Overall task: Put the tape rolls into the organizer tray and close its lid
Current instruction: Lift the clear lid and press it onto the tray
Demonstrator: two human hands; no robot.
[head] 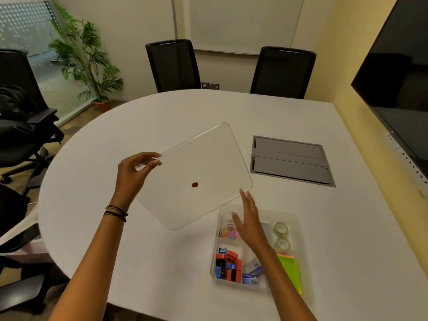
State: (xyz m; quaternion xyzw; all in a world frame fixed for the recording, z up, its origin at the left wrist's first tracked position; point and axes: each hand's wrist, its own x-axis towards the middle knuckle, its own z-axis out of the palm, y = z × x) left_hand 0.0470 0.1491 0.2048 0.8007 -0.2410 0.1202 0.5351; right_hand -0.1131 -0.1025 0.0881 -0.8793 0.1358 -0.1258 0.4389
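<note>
Both tape rolls already sit in the far-right compartment of the organizer tray. Left hand pinches the clear lid by its far-left corner, tilted, left of the tray. Right hand, fingers spread, reaches for the near-right edge, likely to steady alignment.

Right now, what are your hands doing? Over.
Left hand pinching clear lid, right hand open over tray. Two tape rolls already inside. Lid not on; nothing blocking.
</note>
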